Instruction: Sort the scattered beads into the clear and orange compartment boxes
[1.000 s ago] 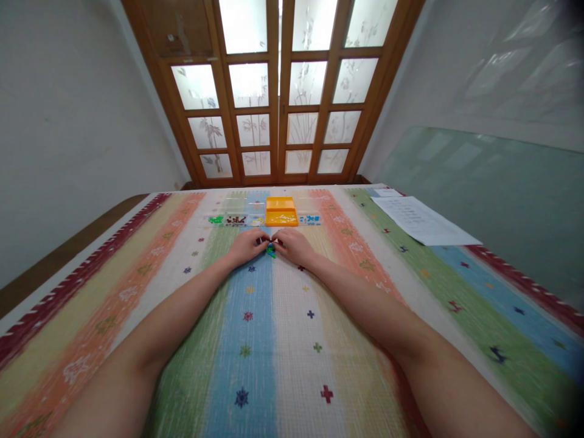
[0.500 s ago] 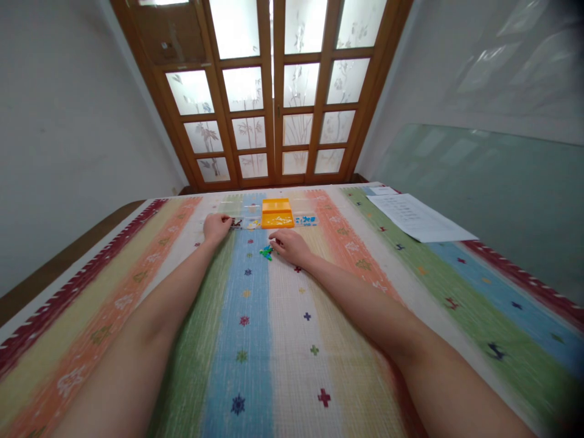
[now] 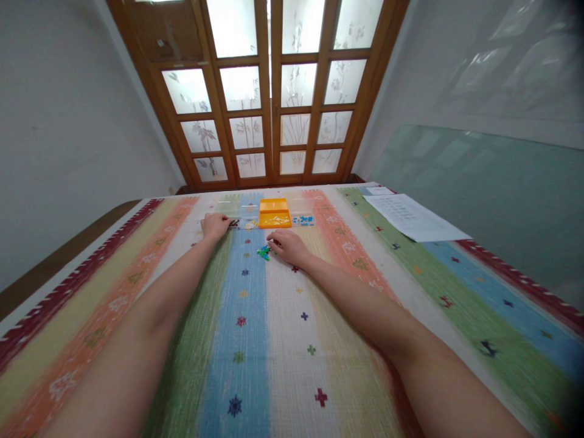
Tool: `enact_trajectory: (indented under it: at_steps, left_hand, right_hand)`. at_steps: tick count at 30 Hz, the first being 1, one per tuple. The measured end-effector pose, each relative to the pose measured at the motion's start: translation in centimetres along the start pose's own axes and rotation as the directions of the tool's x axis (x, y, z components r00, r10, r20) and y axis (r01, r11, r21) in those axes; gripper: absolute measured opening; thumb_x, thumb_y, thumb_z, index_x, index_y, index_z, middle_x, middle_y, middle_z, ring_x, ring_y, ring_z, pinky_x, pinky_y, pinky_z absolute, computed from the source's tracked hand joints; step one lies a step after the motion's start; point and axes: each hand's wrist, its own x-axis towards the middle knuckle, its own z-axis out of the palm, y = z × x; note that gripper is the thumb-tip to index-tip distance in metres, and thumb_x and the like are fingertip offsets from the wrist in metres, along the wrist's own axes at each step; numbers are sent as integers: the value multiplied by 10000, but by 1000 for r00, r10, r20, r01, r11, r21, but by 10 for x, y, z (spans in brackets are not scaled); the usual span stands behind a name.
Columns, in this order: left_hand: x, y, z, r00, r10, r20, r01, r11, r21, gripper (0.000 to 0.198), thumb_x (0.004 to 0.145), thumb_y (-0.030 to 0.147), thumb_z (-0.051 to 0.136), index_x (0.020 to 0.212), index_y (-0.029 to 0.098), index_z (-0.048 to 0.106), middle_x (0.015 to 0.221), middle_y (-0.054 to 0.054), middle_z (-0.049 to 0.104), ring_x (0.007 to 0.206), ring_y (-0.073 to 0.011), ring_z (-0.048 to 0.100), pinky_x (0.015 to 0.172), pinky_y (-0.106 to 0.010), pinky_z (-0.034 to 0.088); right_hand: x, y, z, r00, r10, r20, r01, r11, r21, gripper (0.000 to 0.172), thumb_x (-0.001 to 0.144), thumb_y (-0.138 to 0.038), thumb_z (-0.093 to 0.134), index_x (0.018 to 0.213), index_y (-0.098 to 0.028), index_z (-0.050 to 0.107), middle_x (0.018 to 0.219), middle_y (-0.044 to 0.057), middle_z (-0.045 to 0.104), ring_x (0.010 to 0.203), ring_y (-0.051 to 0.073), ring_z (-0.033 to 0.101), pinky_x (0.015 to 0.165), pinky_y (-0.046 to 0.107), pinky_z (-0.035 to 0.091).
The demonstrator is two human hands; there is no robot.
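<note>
A small cluster of green and blue pieces (image 3: 263, 252) lies on the striped cloth (image 3: 255, 340). My right hand (image 3: 285, 244) rests beside it, fingers curled and touching its right side. My left hand (image 3: 214, 225) is stretched forward to the clear compartment tray (image 3: 241, 223), its fingers bent down over the left compartments; what they hold is hidden. An orange tray (image 3: 274, 215) with small light pieces sits in the middle of the clear tray row, and blue pieces (image 3: 303, 219) fill the compartment to its right.
A printed paper sheet (image 3: 410, 216) lies at the far right of the cloth. Wooden glazed doors (image 3: 269, 91) stand behind the table. A pale green panel (image 3: 493, 194) leans along the right wall. White wall to the left.
My left hand left the green and blue cluster and reached forward-left to the clear tray, where it stays. My right hand remains by the cluster.
</note>
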Motion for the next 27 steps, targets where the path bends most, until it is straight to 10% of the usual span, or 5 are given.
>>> enact_trajectory:
  at_steps: [7,11,20,27]
  left_hand:
    - [-8,8,-7,999,44,15,-44,999,-28,358,958,472,604,1080,242,849,1027,-145,791,1018,-317,626,851,-402,431]
    - [-24,18,-11,965,263,1,-263,964,-39,318,978,384,571,1036,244,851,1008,-121,785,1013,-307,616,899,-405,433]
    - [-66,44,-31,644,748,157,-690,658,-303,178,919,311,675,998,286,833,967,-78,731,1012,-260,606,1023,-405,447]
    - [-82,54,-36,528,826,197,-739,561,-374,201,902,255,690,1055,305,812,1008,-61,728,1047,-247,632,1028,-378,458]
  right_hand:
    - [1,2,2,1000,9,-1,-9,1000,-23,170,1017,-196,577,1076,-207,736,1074,80,753,1012,207,652,931,332,455]
    - [1,2,2,1000,28,-1,-28,998,-47,199,984,-143,576,1073,-205,743,1075,81,752,1013,213,649,934,339,461]
    - [2,2,3,999,42,-13,-42,997,-62,187,995,-170,579,1067,-201,749,1049,84,751,1001,217,640,924,345,459]
    - [2,3,4,999,31,-26,-32,998,-55,181,1000,-179,583,1079,-207,744,1056,85,748,1011,220,641,929,347,462]
